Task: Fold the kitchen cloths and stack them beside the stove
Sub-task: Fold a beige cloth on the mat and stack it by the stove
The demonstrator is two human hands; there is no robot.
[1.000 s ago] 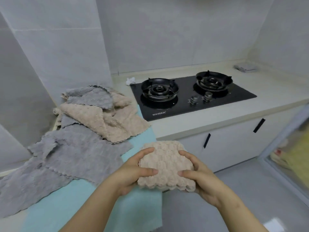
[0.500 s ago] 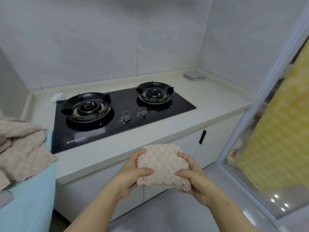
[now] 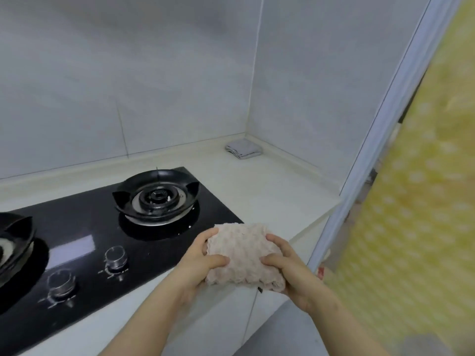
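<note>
A folded beige kitchen cloth (image 3: pixel 243 253) is held in the air over the front right corner of the black stove (image 3: pixel 84 242). My left hand (image 3: pixel 203 263) grips its left side, thumb on top. My right hand (image 3: pixel 288 271) grips its right side the same way. A folded grey cloth (image 3: pixel 243 148) lies in the far right corner of the counter, right of the stove.
The pale counter (image 3: pixel 259 191) runs right of the stove to a tiled wall corner. A white door frame (image 3: pixel 370 155) and a yellow dotted curtain (image 3: pixel 416 201) stand at the right. Stove knobs (image 3: pixel 115 258) sit along the front edge.
The view has swung right: the pile of unfolded cloths on the left has left the frame. Both hands have carried the folded beige cloth toward the right end of the stove.
</note>
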